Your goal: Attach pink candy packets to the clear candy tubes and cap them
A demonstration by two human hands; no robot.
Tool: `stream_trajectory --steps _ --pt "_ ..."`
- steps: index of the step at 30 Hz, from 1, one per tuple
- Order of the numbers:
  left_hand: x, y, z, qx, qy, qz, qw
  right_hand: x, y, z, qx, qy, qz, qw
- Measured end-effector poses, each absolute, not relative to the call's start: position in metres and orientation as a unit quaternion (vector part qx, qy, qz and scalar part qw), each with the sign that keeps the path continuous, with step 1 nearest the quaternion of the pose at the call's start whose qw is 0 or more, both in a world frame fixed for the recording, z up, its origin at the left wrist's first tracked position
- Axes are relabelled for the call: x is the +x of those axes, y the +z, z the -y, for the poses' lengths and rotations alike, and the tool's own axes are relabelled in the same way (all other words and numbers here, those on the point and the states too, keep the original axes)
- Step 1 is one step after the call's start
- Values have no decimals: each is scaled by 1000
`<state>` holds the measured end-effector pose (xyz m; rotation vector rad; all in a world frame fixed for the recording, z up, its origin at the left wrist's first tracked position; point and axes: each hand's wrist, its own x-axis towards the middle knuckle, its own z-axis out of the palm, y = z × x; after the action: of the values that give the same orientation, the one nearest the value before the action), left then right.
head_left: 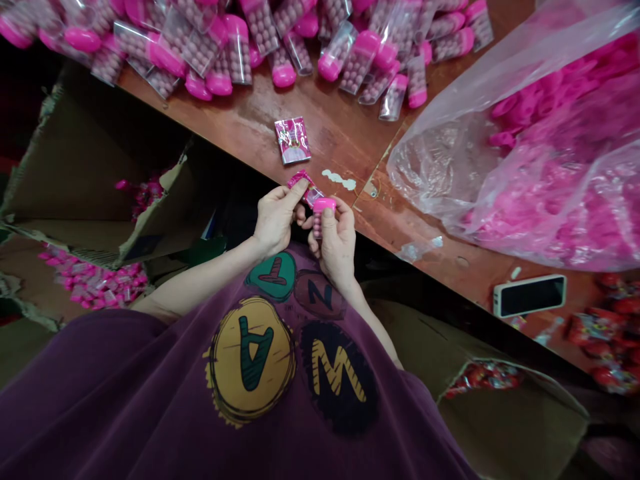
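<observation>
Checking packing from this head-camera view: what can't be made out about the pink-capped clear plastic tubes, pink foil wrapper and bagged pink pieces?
Head view only:
Pink foil wrapper in the left hand: fingers hide part; print too small.
Pink-capped clear plastic tube in the right hand: fingers hide most of it.
Pink pieces in the clear plastic bag: blurred by the film, cut off by the right edge.
Other pink-capped tubes: cut off by the top edge.

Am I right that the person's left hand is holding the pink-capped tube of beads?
Not the left: the head view shows the right hand holding the pink-capped tube of beads. The left hand holds a small pink packet.
</observation>
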<state>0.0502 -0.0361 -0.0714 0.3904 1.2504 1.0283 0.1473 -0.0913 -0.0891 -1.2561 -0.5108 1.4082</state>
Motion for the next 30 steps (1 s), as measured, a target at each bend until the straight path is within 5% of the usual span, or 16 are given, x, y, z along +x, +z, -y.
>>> stream_trajectory --steps 11,17,22,30 --pt "49 -75 37 186 435 -549 689 158 -81 87 -454 729 181 480" --pt "46 -78 40 202 425 -551 689 152 -94 92 -540 580 315 523" --pt "43 -77 40 205 424 -534 702 155 -92 90 -495 666 277 485" --pt "34 -73 38 217 356 -422 805 160 -103 91 -561 520 386 516"
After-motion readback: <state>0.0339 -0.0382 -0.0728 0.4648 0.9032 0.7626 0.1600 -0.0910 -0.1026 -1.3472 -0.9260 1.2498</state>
